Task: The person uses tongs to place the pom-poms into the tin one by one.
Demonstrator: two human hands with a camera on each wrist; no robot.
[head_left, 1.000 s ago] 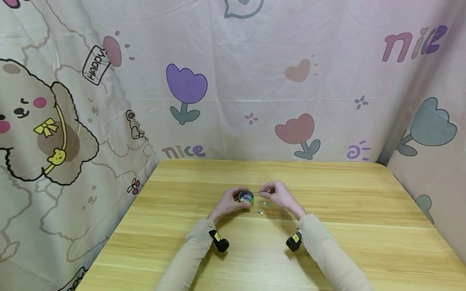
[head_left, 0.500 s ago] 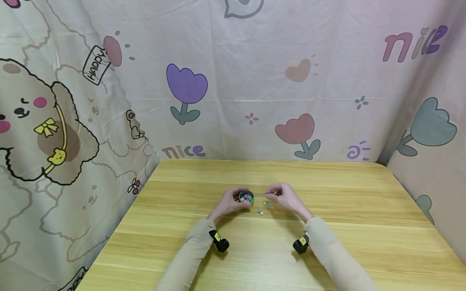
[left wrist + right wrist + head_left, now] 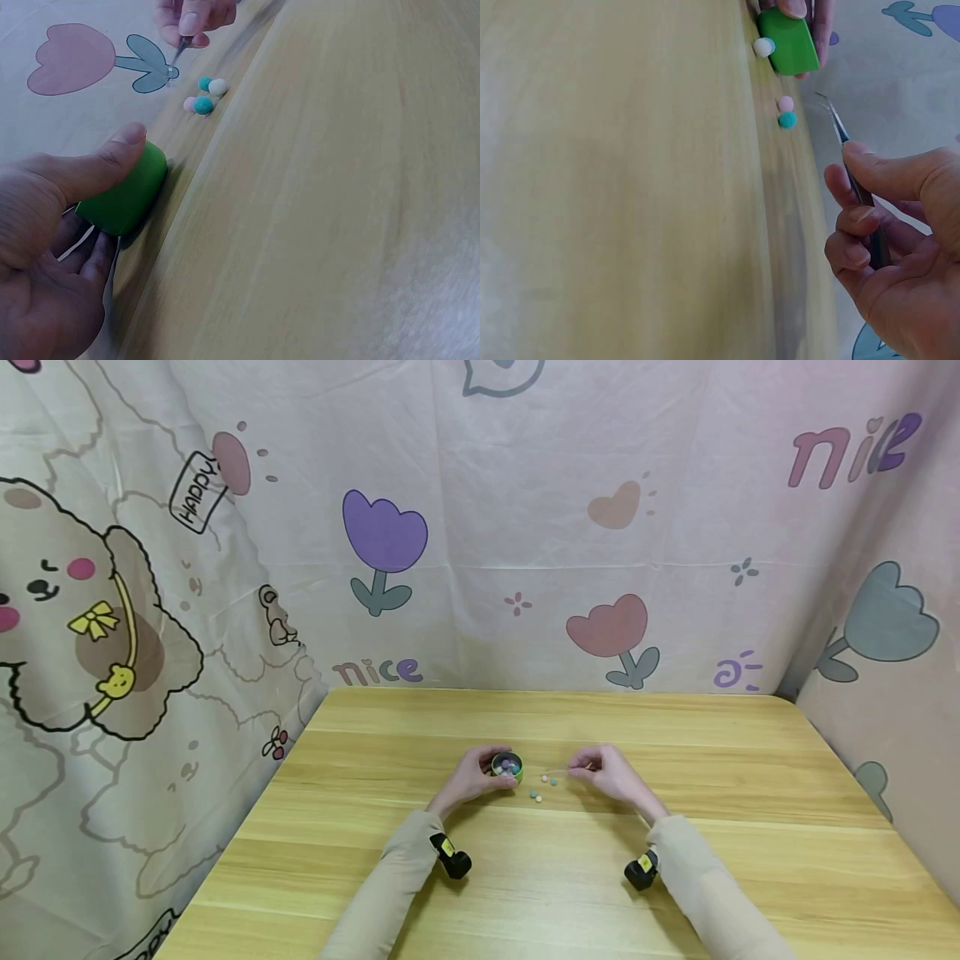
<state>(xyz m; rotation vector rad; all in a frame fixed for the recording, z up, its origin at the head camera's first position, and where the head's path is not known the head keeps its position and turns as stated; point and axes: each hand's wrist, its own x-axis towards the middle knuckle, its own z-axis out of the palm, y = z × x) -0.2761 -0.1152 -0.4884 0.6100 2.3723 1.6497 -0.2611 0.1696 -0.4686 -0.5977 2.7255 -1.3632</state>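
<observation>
My left hand [image 3: 477, 774] curls round a small green cup [image 3: 129, 193] standing on the table; in the head view several coloured balls [image 3: 507, 767] lie inside it. Dark tweezers [image 3: 864, 196] with bent metal tips are pinched between the thumb and fingers of my right hand [image 3: 907, 225]. The tips stand slightly apart, and I cannot make out anything between them. Just right of the cup lie a pink ball [image 3: 786, 103] and a teal ball [image 3: 787, 120], side by side. Nearer the front are a white ball [image 3: 218, 87] and another teal ball [image 3: 205, 84].
The wooden table [image 3: 480, 893] reaches back to a patterned cloth [image 3: 510, 527] hanging behind it. Further cloth [image 3: 90, 793] hangs along the left side. A black camera is strapped at each wrist.
My right hand has drawn the tweezers away from the cup, to the right and slightly toward the front. My left hand has stayed in place round the cup.
</observation>
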